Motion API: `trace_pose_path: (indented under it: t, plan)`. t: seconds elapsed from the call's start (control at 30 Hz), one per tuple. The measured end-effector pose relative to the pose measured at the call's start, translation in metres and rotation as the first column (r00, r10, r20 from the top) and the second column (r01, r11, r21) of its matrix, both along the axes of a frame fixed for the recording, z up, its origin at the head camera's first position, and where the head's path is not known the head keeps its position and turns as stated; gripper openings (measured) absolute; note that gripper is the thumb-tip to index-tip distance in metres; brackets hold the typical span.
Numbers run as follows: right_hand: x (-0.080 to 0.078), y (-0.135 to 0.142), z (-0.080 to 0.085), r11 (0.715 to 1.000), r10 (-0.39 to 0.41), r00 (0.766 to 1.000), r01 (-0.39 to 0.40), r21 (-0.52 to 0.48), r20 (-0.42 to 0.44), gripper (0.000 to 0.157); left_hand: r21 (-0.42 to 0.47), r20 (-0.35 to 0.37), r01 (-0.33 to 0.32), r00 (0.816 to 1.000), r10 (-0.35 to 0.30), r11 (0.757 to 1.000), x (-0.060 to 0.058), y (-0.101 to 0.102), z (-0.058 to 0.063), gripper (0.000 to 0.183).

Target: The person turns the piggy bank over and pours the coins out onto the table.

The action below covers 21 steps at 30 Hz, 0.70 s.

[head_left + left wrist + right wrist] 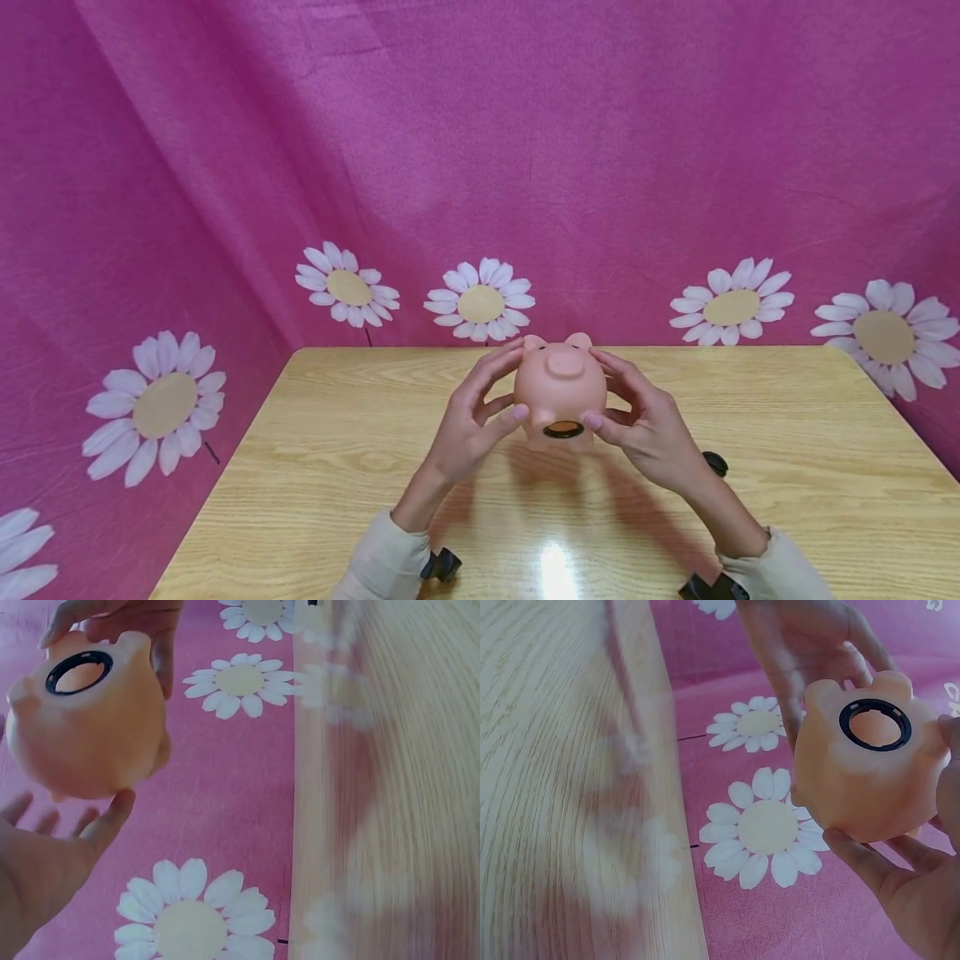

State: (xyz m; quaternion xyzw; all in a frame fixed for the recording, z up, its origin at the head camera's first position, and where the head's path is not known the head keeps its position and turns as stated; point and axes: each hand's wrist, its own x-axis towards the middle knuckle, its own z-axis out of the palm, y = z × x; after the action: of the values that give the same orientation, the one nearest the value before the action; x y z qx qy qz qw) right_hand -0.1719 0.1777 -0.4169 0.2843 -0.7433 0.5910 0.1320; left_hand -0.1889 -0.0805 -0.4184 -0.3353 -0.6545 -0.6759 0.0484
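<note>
A pink piggy bank [562, 392] is held up above the table between both hands, its snout facing me. On its underside a black ring [875, 725] surrounds a round opening, with no cap in it. My left hand [474, 417] grips the pig's left side, thumb low near a foot and fingers along the flank. The right hand [651, 429] grips the other side in the same way. A small black round piece [715, 463] lies on the table, partly behind the right forearm; it looks like a cap.
The light wooden table [337, 433] ends at its far edge against a magenta cloth [570, 167] printed with white daisies. Another cloth panel stands along the left side. Black straps with devices [442, 565] sit at both wrists.
</note>
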Motion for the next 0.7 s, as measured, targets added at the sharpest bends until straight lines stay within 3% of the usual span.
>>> trace_pose_path:
  t: [0.13,0.23,0.33,0.57,0.7]
  plan:
    - [-0.0001,-0.0001,-0.0001,1.0,-0.011,1.0,0.011,0.004,-0.018,0.076,-0.045,0.102,-0.1,0.989,0.104,0.994,0.002,0.0033,0.0017,0.07]
    - [-0.0004,0.0005,0.0,0.999,-0.03,0.999,0.031,0.014,-0.037,0.079,-0.112,0.166,-0.117,0.977,0.135,0.987,0.0037,0.0035,0.0025,0.069]
    - [-0.0012,0.001,-0.0005,0.999,-0.036,0.998,0.037,0.018,-0.052,0.081,-0.147,0.183,-0.098,0.975,0.125,0.984,0.0042,0.0034,0.0027,0.066]
    - [-0.0027,-0.0002,-0.0056,0.999,0.054,0.994,-0.055,0.001,-0.096,0.087,-0.135,0.275,-0.026,0.959,0.063,0.991,0.0043,0.0038,0.004,0.062]
    - [-0.0022,-0.0008,-0.0063,0.997,0.072,0.995,-0.072,0.005,-0.07,0.088,-0.159,0.26,-0.056,0.961,0.096,0.986,0.005,0.0024,0.005,0.063]
